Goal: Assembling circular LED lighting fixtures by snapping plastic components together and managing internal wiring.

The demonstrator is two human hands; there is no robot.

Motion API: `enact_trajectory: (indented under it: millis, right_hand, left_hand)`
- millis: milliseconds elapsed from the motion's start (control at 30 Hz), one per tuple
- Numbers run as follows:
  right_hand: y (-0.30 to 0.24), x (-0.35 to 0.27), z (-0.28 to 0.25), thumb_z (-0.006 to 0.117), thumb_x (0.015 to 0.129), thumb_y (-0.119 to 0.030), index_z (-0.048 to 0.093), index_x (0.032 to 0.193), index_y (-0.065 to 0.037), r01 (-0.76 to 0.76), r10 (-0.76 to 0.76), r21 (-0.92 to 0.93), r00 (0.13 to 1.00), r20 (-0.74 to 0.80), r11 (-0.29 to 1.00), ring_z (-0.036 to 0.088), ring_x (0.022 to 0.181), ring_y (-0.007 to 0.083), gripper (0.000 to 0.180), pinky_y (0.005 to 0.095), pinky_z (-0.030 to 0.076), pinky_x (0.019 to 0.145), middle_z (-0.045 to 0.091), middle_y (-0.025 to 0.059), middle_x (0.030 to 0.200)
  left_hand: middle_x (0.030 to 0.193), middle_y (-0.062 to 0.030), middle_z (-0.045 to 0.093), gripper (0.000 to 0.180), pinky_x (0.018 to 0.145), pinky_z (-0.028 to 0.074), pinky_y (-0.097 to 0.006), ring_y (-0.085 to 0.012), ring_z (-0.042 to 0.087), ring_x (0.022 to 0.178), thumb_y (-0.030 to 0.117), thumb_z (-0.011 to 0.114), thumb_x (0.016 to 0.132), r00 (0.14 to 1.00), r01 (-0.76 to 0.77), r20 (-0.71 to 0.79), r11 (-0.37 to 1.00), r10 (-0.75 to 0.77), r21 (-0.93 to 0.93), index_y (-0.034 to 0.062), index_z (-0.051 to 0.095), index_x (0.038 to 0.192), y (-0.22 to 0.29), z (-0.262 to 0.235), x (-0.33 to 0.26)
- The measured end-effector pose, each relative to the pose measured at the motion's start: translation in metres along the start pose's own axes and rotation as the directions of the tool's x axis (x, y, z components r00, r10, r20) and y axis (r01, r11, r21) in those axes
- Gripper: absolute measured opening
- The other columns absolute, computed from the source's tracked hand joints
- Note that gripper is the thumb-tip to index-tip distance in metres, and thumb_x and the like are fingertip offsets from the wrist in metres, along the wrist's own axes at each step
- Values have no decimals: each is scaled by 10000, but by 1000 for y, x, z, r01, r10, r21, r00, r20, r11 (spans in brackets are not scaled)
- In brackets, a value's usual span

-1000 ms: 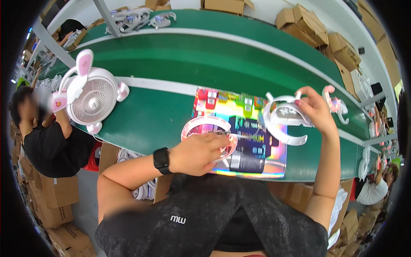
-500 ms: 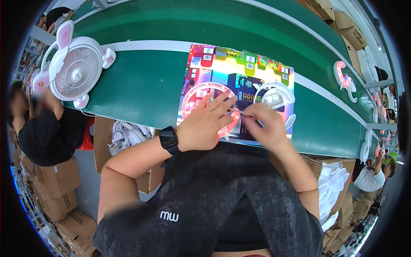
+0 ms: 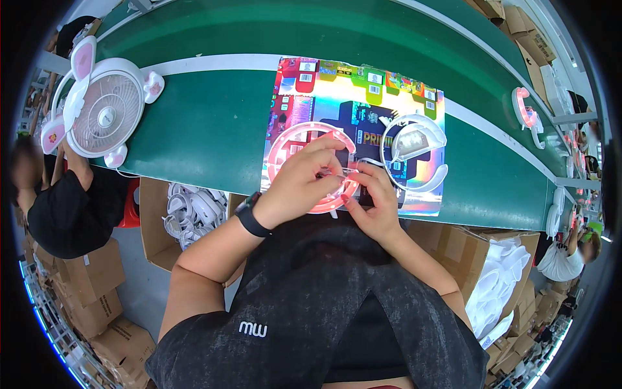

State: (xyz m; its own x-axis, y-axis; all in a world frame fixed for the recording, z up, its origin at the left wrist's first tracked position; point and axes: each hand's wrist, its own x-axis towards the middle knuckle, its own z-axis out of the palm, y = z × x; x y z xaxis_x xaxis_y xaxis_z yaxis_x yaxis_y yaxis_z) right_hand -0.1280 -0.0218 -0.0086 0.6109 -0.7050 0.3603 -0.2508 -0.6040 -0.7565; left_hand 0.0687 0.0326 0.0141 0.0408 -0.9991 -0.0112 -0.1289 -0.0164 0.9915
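A ring-shaped part (image 3: 276, 146), lit pink-red, lies on a shiny multicoloured printed sheet (image 3: 414, 202) in front of me. My left hand (image 3: 301, 178) reaches over the ring, its thumb and fingers pinched together near the ring's right side. Close beside it, my right hand (image 3: 374, 201) pinches at the same spot, its fingertips almost meeting the left ones. Something thin and pale shows between the fingertips, too small to name. To the right, a white ring-shaped part (image 3: 442, 176) with a half-round flat piece inside rests on the sheet.
A white fan (image 3: 103, 110) with pink-lined rabbit ears stands at left on the green table (image 3: 201, 123). Below the edge are a carton of white parts (image 3: 191, 211) and another with white curved pieces (image 3: 502, 279). A pink-lit part (image 3: 525, 110) lies at far right. People sit on both sides.
My right hand has come down and left, its fingers now meeting the left hand's. My left fingers have curled from spread out into a pinch.
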Motion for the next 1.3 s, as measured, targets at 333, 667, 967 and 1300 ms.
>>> enact_trajectory:
  millis: [333, 667, 967, 1300]
  right_hand:
    - [7, 2, 4, 712, 731, 3, 656, 932, -18, -148, 148, -11, 989, -21, 989, 661, 940, 304, 209, 362, 531, 815, 681, 125, 1051]
    - [9, 4, 1, 714, 748, -13, 669, 925, -27, -189, 188, 36, 982, 10, 981, 665, 947, 293, 183, 357, 535, 817, 682, 121, 1048]
    - [12, 4, -2, 718, 756, -6, 672, 918, -31, -207, 205, 68, 978, 43, 976, 664, 943, 281, 171, 357, 534, 811, 680, 111, 1053]
    - [10, 7, -3, 734, 751, -17, 685, 915, -41, -190, 187, 73, 981, 46, 979, 667, 932, 275, 173, 346, 537, 790, 688, 108, 1024]
  left_hand:
    - [1352, -128, 540, 283, 1057, 408, -446, -335, 451, 1335, 265, 784, 761, 943, -329, 175, 735, 282, 593, 67, 656, 918, 15, 8, 8]
    - [1297, -127, 567, 264, 1099, 335, -521, -325, 385, 1386, 218, 686, 826, 911, -406, 335, 650, 239, 642, 36, 703, 1017, 14, 4, 10]
    - [1249, -107, 600, 185, 1081, 388, -461, -336, 409, 1379, 211, 747, 784, 874, -478, 349, 461, 339, 748, 51, 659, 817, 9, 7, 11]
    - [1250, -140, 592, 160, 948, 507, -411, -372, 505, 1291, 92, 730, 758, 967, -226, 24, 812, 254, 538, 5, 603, 715, 1, 8, 15]
